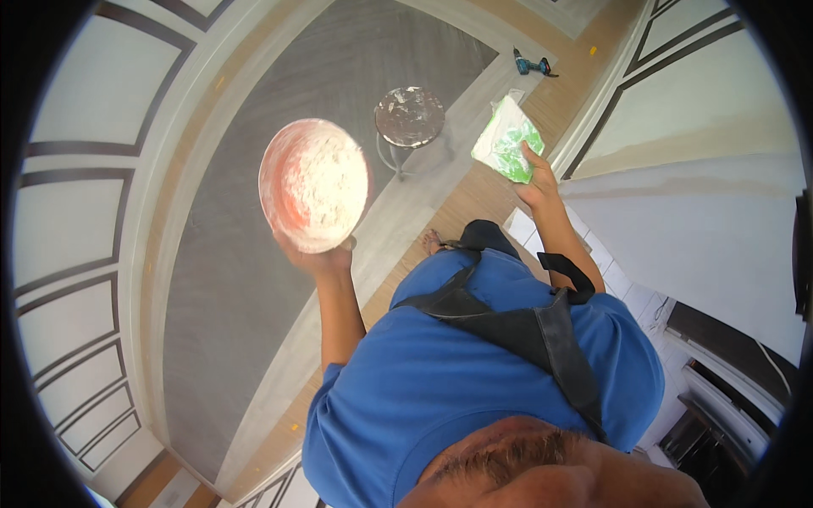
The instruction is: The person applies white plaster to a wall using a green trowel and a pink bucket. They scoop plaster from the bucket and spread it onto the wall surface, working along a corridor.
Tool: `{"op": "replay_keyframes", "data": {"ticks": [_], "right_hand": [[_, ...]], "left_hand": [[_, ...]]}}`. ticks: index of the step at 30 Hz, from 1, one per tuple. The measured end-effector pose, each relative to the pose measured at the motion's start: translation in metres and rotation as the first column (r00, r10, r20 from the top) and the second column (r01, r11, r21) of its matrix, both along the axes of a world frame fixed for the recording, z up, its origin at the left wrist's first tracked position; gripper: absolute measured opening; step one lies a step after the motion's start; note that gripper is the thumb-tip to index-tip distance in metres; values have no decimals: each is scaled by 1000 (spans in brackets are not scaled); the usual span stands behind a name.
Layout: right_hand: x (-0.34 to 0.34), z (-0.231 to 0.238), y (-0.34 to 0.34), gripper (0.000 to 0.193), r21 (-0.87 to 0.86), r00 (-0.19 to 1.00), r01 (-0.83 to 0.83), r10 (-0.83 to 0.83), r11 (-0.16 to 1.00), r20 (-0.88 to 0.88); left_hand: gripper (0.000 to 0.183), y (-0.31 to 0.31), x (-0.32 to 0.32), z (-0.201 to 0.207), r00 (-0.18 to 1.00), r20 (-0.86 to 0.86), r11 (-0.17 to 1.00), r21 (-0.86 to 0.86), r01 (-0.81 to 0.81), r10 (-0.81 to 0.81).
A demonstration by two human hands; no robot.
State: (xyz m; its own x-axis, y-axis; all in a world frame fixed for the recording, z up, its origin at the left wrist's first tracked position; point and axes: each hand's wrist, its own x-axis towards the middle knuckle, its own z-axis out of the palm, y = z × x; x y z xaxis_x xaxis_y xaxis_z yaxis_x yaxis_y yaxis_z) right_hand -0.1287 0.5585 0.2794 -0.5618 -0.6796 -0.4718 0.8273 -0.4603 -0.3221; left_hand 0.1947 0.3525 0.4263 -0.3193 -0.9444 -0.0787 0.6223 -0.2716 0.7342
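My left hand is wrapped round the lower edge of a round reddish bowl, holding it raised and tilted so its inside shows. White powdery or pasty filler coats the bowl's inside; how deep it lies I cannot tell. In my right hand is a flat green spreader, gripped at its near edge with the thumb on top. White filler is smeared over much of its face. The bowl and the spreader are well apart.
A round stool with a dark, white-spattered seat stands ahead between my hands. A cordless drill lies on the wood-look floor at the far right. Dark-trimmed white panels line the left; a pale wall is close on the right.
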Motion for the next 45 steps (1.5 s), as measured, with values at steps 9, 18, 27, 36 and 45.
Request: {"op": "replay_keyframes", "data": {"ticks": [9, 18, 27, 36, 45], "right_hand": [[16, -160, -74, 37, 111, 951, -30, -6, 993, 309], [26, -199, -145, 48, 308, 945, -47, -57, 950, 322], [36, -263, -173, 56, 448, 865, 148, -336, 882, 374], [108, -268, -162, 40, 69, 794, 564, -563, 823, 231], [135, -267, -158, 51, 332, 628, 656, -734, 678, 259]], "left_hand": [[58, 0, 13, 4, 970, 162, 977, 83, -196, 181], [71, 7, 33, 51, 953, 271, 987, 48, -156, 138], [82, -23, 42, 63, 934, 357, 999, 24, -30, 19], [82, -117, 81, 40, 883, 428, 979, 27, 200, -192], [79, -193, 82, 18, 724, 403, 787, -12, 616, -560]]}}
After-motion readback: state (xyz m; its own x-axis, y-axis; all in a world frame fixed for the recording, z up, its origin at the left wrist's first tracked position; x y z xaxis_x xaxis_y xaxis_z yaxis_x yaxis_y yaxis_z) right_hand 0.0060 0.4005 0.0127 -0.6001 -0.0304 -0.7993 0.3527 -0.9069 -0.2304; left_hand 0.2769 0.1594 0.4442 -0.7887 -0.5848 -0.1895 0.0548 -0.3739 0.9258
